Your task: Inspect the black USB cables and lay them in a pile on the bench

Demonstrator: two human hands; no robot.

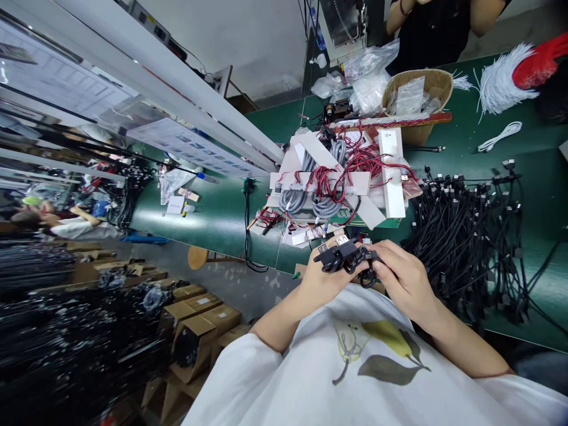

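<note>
Close to my body, over the bench's front edge, my left hand is closed around a bundled black USB cable. Metal USB sockets show at its upper end. My right hand pinches the cable's right side between thumb and fingers, near a small connector. Just beyond my hands lies a box-like test unit covered with red wires, grey cable coils and strips of white card. To the right of my right hand spreads a big pile of black cables with metal plug ends.
The green bench runs left and right. Toward the back stand a cardboard bin and plastic bags. A person in black sits opposite. Cardboard boxes stand on the floor at left; a white-framed rack rises above the bench.
</note>
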